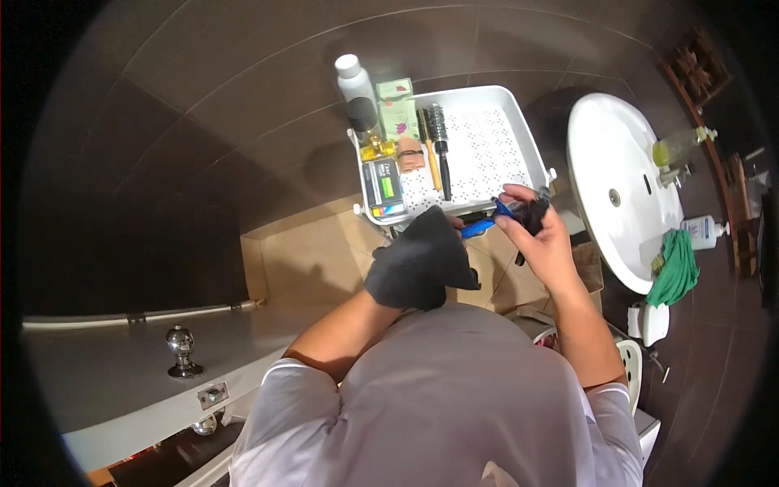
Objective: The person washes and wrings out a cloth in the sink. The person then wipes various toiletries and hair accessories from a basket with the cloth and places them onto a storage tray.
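Note:
A dark grey cloth or pouch (pixel 422 260) covers most of my left hand (pixel 458 225), whose fingertips show at its right edge beside a blue object (pixel 477 228). My right hand (pixel 545 243) is curled around a dark bundle (pixel 529 214) with a blue part. Beyond the hands is a white perforated tray (pixel 487 138). On its left side lie a round brush (pixel 439 134), a wooden-handled brush (pixel 431 154), a tan item (pixel 411 156), a dark box (pixel 383 185) and a green floral packet (pixel 397 109). A white bottle (pixel 354 79) stands at the back left.
At the right is a white sink (pixel 604 162) with a faucet (pixel 675 174), a soap bottle (pixel 703 232) and a green cloth (pixel 675 268) on its edge. A door with a round knob (pixel 182 349) is at the lower left.

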A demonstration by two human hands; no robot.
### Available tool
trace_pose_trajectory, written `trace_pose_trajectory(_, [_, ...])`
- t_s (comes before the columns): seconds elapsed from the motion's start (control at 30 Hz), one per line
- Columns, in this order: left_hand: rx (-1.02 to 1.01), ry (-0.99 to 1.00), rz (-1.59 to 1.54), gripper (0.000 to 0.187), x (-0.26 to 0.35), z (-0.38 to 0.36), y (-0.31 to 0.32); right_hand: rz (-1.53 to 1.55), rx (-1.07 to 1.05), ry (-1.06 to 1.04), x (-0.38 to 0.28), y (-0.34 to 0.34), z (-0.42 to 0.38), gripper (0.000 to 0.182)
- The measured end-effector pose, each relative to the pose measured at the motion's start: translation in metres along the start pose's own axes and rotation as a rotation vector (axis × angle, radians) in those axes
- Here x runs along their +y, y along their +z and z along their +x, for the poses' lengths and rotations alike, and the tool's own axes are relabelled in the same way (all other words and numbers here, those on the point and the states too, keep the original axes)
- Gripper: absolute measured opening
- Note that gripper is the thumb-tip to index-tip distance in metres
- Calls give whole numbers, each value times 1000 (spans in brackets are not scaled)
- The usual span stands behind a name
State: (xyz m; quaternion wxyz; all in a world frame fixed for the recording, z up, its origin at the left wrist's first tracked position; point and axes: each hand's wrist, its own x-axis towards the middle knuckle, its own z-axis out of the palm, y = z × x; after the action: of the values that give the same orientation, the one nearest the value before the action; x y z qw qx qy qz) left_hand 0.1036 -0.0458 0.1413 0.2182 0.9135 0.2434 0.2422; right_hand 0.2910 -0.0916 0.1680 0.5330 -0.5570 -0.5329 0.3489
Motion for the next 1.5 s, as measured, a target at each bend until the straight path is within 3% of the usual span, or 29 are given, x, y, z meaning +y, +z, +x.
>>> trace_pose_trajectory(0.03, [97,-256,-190,31,-6,-6,9,29,-62,75,1,5,8,29])
trace_pose_trajectory(0.07, [106,-265,-194,31,-19,-11,16,56,-121,153,1,11,16,28])
trace_pose_trajectory(0.13, [-9,-337,-605,33,-43,-21,27,57,-162,136,-9,25,36,24])
trace_pose_trajectory(0.17, [1,-341,-607,33,-45,-24,27,-2,-168,122,-10,29,52,24])
trace_pose_trajectory(0.23, [389,-723,-1379,36,-45,-32,27,-107,-130,41,-4,41,91,23])
trace_pose_trajectory(0.27, [398,-722,-1381,36,-46,-35,24,-152,-87,-23,4,48,113,24])
trace_pose_trajectory(0.33, [566,-1017,-1696,40,-51,-43,12,-192,-47,-38,8,70,151,28])
trace_pose_trajectory(0.4, [517,-1017,-1672,43,-60,-57,12,-182,-14,-44,32,96,186,28])
trace_pose_trajectory(0.47, [416,-813,-1194,47,-61,-70,12,-171,17,-26,49,123,206,25])
trace_pose_trajectory(0.53, [398,-887,-1253,43,-67,-77,4,-187,8,-33,56,139,215,26])
trace_pose_trajectory(0.6, [578,-963,-1629,37,-60,-79,-11,-155,1,61,62,153,222,24])
trace_pose_trajectory(0.67, [584,-982,-1605,35,-66,-85,-8,-141,-21,125,71,160,225,24])
trace_pose_trajectory(0.77, [610,-1022,-1687,33,-80,-93,2,-247,3,68,90,167,229,23])
trace_pose_trajectory(0.83, [636,-1042,-1793,33,-86,-96,8,-483,22,-19,99,169,230,24])
trace_pose_trajectory(0.93, [614,-1058,-1759,31,-88,-93,13,-425,30,-95,105,170,225,31])
trace_pose_trajectory(1.03, [545,-1055,-1586,38,-80,-83,11,-316,-85,91,100,168,221,32])
trace_pose_trajectory(1.1, [403,-955,-1113,55,-76,-80,13,-293,-88,99,105,166,221,32])
trace_pose_trajectory(1.23, [357,-965,-1063,69,-79,-78,14,-241,-47,82,114,158,218,30])
trace_pose_trajectory(1.3, [422,-990,-1194,52,-78,-77,15,-199,-45,127,108,148,213,30])
trace_pose_trajectory(1.33, [418,-989,-1195,52,-79,-77,14,-200,-42,128,109,142,206,30])
trace_pose_trajectory(1.4, [565,-1124,-1659,36,-83,-74,9,120,15,211,113,131,181,32])
trace_pose_trajectory(1.5, [552,-1223,-1599,30,-82,-66,5,122,-74,507,144,129,132,34])
